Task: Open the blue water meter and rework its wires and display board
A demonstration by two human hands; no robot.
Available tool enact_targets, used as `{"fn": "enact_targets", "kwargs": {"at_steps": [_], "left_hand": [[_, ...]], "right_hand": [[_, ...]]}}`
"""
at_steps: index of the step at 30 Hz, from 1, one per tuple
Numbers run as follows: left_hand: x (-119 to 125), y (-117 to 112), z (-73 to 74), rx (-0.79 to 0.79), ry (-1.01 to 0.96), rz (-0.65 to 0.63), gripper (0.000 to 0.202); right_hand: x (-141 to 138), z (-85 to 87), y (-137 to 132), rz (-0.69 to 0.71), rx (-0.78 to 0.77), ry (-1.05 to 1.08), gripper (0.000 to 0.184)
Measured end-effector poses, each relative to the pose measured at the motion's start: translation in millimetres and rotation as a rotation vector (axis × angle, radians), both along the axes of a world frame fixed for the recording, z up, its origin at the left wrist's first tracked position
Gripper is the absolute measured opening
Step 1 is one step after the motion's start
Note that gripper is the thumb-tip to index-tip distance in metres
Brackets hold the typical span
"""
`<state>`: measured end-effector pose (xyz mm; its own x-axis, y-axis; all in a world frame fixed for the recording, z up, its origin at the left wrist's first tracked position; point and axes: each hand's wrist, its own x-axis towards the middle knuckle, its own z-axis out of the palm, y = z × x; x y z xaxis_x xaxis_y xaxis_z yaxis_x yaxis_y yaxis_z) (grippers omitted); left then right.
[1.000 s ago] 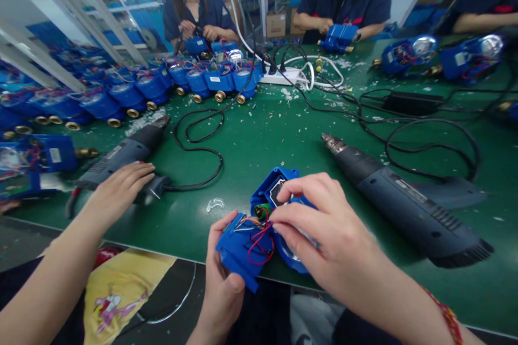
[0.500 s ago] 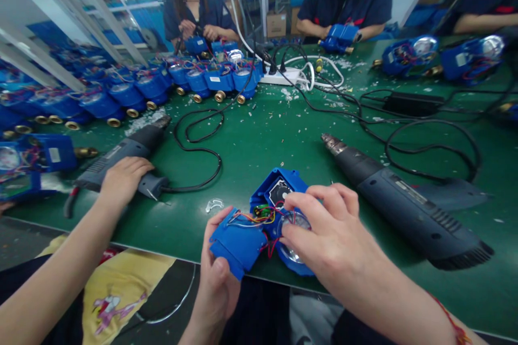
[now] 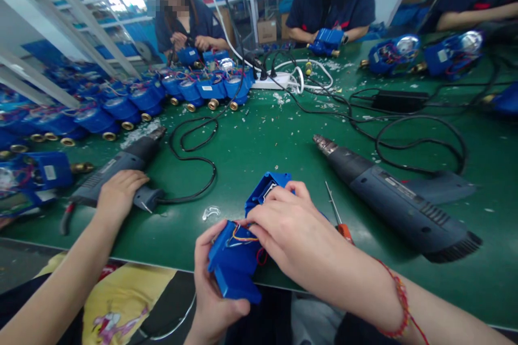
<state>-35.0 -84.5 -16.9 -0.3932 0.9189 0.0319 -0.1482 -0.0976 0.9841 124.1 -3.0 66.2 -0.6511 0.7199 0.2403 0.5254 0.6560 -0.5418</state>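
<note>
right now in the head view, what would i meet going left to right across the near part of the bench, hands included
grey heat gun under another person's hand → left hand → blue casing part in its grip → right hand → second heat gun

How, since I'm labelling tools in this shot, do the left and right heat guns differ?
A co-worker's hand lies over the left heat gun; no hand is on the right heat gun. The left heat gun points away and rightward, the right heat gun away and leftward. Both are dark grey-blue and lie on the green table.
</note>
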Motion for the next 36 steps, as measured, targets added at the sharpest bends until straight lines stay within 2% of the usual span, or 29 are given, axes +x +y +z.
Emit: {"fn": "enact_targets", "kwargs": {"at_steps": [5, 8, 11, 14, 17, 22, 24, 27, 30, 34, 36], "left_hand": [[1.5, 6.4, 11.1, -0.041, -0.215, -0.046, 0.093], [4.7, 10.2, 19.1, -0.064, -0.322, -0.058, 0.085], [3.6, 10.5, 21.9, -0.087, -0.337, -0.094, 0.085], [-2.4, 9.9, 17.4, -0.071, -0.320, -0.138, 0.088], [-9.6, 11.0, 7.8, 0.017, -0.286, -0.189, 0.087], [-12.0, 10.6, -1.9, 0.102, -0.247, -0.254, 0.087], [-9.3, 8.9, -1.3, 0.109, -0.211, -0.242, 0.088], [-6.5, 7.0, -0.7, 0.137, -0.169, -0.238, 0.085], [-10.1, 6.8, -5.3, 0.190, -0.103, -0.257, 0.085], [-19.3, 7.3, -13.8, 0.187, 0.028, -0.177, 0.092], [-21.4, 7.4, -14.7, 0.191, 0.041, -0.181, 0.092]], "right_hand": [[11.4, -3.3, -0.9, -0.021, 0.022, -0.058, 0.009], [14.6, -3.6, -8.7, 0.000, 0.152, -0.013, 0.012], [9.3, -4.9, -16.9, 0.120, 0.298, 0.021, 0.010], [5.0, -10.0, -19.6, 0.122, 0.394, -0.013, 0.014], [7.9, -17.3, -18.2, 0.073, 0.394, -0.027, 0.023], [16.1, -22.5, -20.4, -0.108, 0.460, -0.035, 0.026], [18.0, -19.0, -22.6, -0.129, 0.406, -0.026, 0.020], [18.1, -9.2, -22.6, -0.147, 0.194, 0.106, 0.008], [11.9, -0.8, -16.3, -0.166, 0.096, 0.203, 0.012], [0.5, -0.7, -3.4, -0.119, -0.011, 0.033, 0.014], [-1.6, -5.1, 0.9, -0.093, -0.044, -0.008, 0.013]]}}
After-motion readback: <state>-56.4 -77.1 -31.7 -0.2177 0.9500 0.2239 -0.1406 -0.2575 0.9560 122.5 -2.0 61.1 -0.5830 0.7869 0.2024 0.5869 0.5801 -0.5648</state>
